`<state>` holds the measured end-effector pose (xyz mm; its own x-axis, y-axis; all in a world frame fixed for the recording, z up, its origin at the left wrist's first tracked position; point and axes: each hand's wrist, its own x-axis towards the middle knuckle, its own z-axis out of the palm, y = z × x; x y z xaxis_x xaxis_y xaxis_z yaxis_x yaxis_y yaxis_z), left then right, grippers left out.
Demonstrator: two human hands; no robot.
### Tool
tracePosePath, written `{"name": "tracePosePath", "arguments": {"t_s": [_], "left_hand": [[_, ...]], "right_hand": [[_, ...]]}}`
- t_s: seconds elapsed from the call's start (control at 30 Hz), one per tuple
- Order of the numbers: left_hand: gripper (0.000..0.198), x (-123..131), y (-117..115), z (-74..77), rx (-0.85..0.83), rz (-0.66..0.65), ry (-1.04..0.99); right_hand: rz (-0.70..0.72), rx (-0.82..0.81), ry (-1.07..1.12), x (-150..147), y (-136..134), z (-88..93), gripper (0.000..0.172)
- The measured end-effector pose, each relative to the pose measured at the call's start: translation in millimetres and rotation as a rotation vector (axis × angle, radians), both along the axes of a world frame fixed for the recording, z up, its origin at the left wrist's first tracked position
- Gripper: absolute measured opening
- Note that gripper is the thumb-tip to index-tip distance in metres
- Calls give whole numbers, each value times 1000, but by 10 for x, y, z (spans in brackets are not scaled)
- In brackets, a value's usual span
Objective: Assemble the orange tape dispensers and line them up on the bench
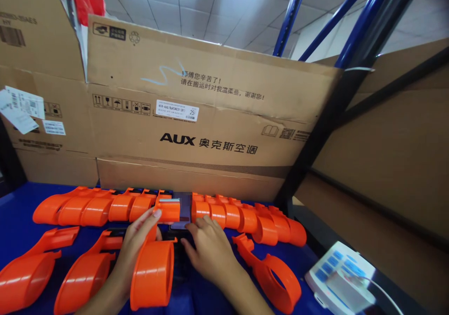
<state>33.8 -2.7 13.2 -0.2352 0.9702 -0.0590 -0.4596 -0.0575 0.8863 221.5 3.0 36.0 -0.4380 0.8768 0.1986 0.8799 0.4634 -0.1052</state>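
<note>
orange scoop point(153, 275): near side of grey box point(184, 207), slightly left | your left hand point(135, 240): thumb and fingers pinching its handle point(151, 234) | your right hand point(210, 245): fingers loosely curled by box's near edge, can't tell if pinching | likely light, stiff, slick; hold by handle

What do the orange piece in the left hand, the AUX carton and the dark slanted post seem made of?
Orange piece: probably moulded plastic, smooth and glossy, by its even color and highlights.
AUX carton: cardboard by its look, matte brown, with printed markings and fold lines.
Dark slanted post: likely painted metal, given its smooth bluish sheen higher up.
</note>
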Motion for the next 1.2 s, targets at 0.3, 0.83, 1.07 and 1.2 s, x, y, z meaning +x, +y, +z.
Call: {"name": "tracePosePath", "arguments": {"t_s": [0.3,0.83,1.07,1.2], "left_hand": [[35,37,-20,-23,24,-147,84],[53,101,-91,66,41,-157,107],[54,180,-107,99,73,-184,137],[49,201,-122,69,139,-222,151]], "right_hand": [[-14,-22,-76,-112,106,50,28],[-69,98,173,15,120,183,11],[78,338,626,290,14,373,17],[251,327,584,260,-39,403,18]]}}
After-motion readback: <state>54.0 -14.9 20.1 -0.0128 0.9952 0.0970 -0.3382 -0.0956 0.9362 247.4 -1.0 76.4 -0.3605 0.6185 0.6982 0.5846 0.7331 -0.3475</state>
